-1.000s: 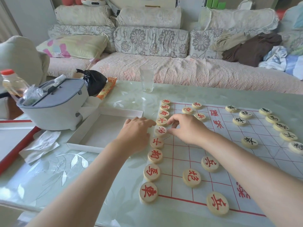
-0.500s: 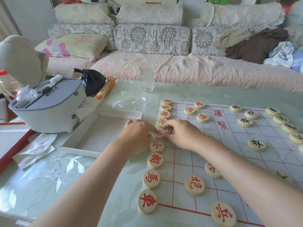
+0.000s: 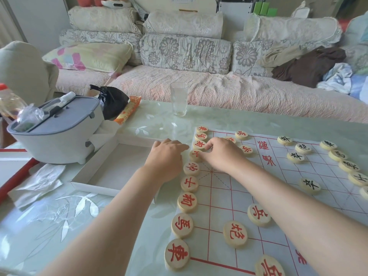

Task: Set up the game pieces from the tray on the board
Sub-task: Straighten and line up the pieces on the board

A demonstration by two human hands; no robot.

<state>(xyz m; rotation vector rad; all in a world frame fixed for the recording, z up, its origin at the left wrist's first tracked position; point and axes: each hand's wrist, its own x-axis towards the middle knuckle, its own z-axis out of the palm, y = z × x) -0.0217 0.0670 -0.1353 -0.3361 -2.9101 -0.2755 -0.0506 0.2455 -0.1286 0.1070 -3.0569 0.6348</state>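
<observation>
Right hand [image 3: 223, 154] has its fingers curled, with thumb and forefinger pinching the right edge of a round red-lettered piece [image 3: 194, 155], so that's a narrow grip holding the piece. Left hand [image 3: 167, 158] comes in from the other side, fingers mostly straight and together, tips right at the piece's left edge. Can't tell if they actually press on it. It isn't gripping anything.

The piece lies flat, face up, on the left edge line of the board [image 3: 278, 196], about the fourth from the far end of a row [image 3: 187, 202] of red pieces. It's a disc, so no long axis of its own. The row's long axis runs along that board edge, from near the camera out toward the sofa [image 3: 179, 92]. The red characters sit sideways as seen from here.

A few more red pieces [image 3: 235, 234] sit one or two lines in from the row. Black pieces [image 3: 310, 185] are over on the board's right side, well apart from the hands.

The white tray [image 3: 111, 168] is just left of the board, under the left wrist, with its bare bottom showing. Beyond it on the table [image 3: 49, 226] are a grey bin [image 3: 57, 132], a black bag [image 3: 113, 100] and a crumpled tissue [image 3: 37, 182]. A glass [image 3: 179, 101] stands upright near the table's far edge.
</observation>
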